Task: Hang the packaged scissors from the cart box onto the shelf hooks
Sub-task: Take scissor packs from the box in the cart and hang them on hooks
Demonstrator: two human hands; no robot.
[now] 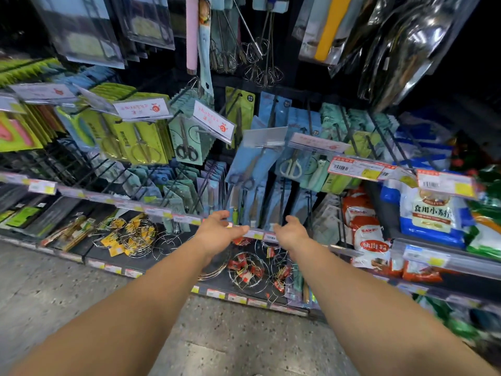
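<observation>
Left hand: extended forward, fingers loosely spread, nothing held. Right hand: likewise extended, fingers relaxed and slightly curled, nothing held. The two hands are level with each other and near together, both in front of the price rail of the lower hook row.

Governing relation: the blue-carded scissors pack hangs directly above and beyond the gap between the hands, at the front of its shelf hook. The pack's long axis runs from upper right to lower left, handles down, so it sits tilted rather than plumb. Neither hand touches it. In my judgement the right hand is marginally nearer the hook line and the left nearer the pack's lower end; either could reach it.

Adjacent hooks carry a white-handled scissors pack just to the right and a black-handled scissors pack to the left, each fronting a stack of like cards.

Containers: the cart box named in the task is not in view, and its contents cannot be reported. The bottom shelf below the hands holds wire steaming racks lying loose. Bagged flour stands on the shelves to the right.

No pack is in hand, so the next one, in my judgement, must come from the unseen box.
</observation>
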